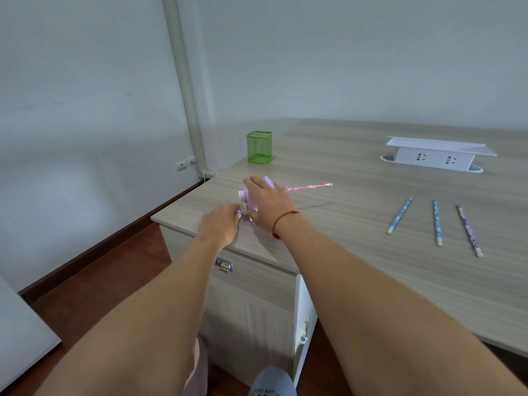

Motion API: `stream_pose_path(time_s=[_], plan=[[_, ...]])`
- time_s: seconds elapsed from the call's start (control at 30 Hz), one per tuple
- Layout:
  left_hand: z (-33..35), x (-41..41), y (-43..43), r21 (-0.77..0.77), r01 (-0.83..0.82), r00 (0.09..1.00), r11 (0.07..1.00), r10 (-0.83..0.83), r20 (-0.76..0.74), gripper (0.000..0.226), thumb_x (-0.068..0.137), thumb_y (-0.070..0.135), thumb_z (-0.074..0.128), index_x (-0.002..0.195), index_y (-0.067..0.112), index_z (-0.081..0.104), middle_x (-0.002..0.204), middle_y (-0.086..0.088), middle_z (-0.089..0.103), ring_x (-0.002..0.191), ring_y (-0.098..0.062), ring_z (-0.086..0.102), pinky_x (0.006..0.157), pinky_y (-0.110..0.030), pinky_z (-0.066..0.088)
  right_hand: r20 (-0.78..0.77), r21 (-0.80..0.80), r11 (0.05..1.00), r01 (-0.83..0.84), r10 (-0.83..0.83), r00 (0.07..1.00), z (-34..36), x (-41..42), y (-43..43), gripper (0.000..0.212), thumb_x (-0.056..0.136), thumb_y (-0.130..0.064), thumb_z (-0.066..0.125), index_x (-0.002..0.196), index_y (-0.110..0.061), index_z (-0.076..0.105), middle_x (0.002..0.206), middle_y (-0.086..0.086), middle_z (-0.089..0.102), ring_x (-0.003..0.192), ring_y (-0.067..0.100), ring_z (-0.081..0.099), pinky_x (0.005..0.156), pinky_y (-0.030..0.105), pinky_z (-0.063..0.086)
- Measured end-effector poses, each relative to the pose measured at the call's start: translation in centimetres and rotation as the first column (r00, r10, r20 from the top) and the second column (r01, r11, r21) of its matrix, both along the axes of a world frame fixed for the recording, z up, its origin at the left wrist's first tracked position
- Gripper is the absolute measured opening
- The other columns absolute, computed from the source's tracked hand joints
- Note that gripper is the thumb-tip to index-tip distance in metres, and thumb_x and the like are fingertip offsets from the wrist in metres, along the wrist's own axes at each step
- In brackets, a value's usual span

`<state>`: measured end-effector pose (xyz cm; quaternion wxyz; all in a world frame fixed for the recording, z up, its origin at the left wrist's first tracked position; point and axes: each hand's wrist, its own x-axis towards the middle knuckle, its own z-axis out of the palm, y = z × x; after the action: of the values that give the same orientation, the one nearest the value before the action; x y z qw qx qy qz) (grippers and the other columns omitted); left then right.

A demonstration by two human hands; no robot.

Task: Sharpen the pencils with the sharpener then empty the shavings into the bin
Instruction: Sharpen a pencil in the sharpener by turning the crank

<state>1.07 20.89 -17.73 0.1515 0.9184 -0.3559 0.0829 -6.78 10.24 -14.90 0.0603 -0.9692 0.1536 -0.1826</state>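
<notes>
- A lilac, boxy sharpener (252,202) with a white crank (243,207) stood on the desk (371,267), just nearer than the green cup (259,147).
- The pink pencil (310,186) lay level in it, its free end pointing right.
- The left hand (220,227) pinched the crank, and the right hand (268,207) gripped the sharpener's body.

A sharpener (251,200) sits near the tabletop's (357,224) front left corner, with the left hand (220,227) at its left end and the right hand (267,204) laid over its top. One pencil (310,186) juts from its right side. A mesh holder (259,147) stands behind it, near the left edge. Three pencils (437,222) lie side by side well to the right, a socket box (437,158) behind them.
</notes>
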Motion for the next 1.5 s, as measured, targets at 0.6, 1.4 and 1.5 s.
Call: stream_pose_path(time_s=[0.6, 1.4, 1.5], plan=[[5.2, 3.8, -1.4, 0.014, 0.200, 0.826, 0.980, -0.176, 0.536, 0.011, 0.085, -0.004, 0.053, 0.076, -0.001, 0.060, 0.069, -0.022, 0.064, 0.063, -0.038, 0.063, 0.053, -0.036, 0.043, -0.111, -0.007, 0.993, 0.115, -0.115, 0.987, 2.2, 0.8, 1.0, 0.036, 0.095, -0.012, 0.045, 0.130, -0.016, 0.045, 0.134, 0.004, 0.047, 0.116, 0.034, 0.055, 0.103, 0.056, 0.038], [0.4, -0.1, 1.4, 0.125, 0.222, 0.953, 0.967, -0.242, 0.180, 0.023, 0.099, 0.016, 0.037, 0.106, 0.005, 0.056, 0.099, -0.017, 0.065, 0.092, -0.036, 0.061, 0.073, -0.038, 0.043, -0.069, 0.006, 1.000, 0.012, -0.011, 0.998, 1.5, 1.7, -0.6, 0.040, 0.087, -0.009, 0.056, 0.126, -0.014, 0.048, 0.130, 0.005, 0.048, 0.115, 0.033, 0.055, 0.090, 0.043, 0.045], [0.8, 1.6, 0.4, 0.212, 0.242, 0.953, 0.947, -0.274, 0.133, 0.019, 0.095, 0.013, 0.042, 0.093, 0.003, 0.058, 0.096, -0.021, 0.066, 0.091, -0.038, 0.062, 0.071, -0.036, 0.042, -0.024, 0.012, 1.000, -0.002, 0.002, 1.000, 0.6, 1.8, -1.1, 0.049, 0.086, -0.013, 0.056, 0.133, -0.020, 0.044, 0.133, 0.001, 0.046, 0.113, 0.035, 0.057, 0.092, 0.045, 0.044]])
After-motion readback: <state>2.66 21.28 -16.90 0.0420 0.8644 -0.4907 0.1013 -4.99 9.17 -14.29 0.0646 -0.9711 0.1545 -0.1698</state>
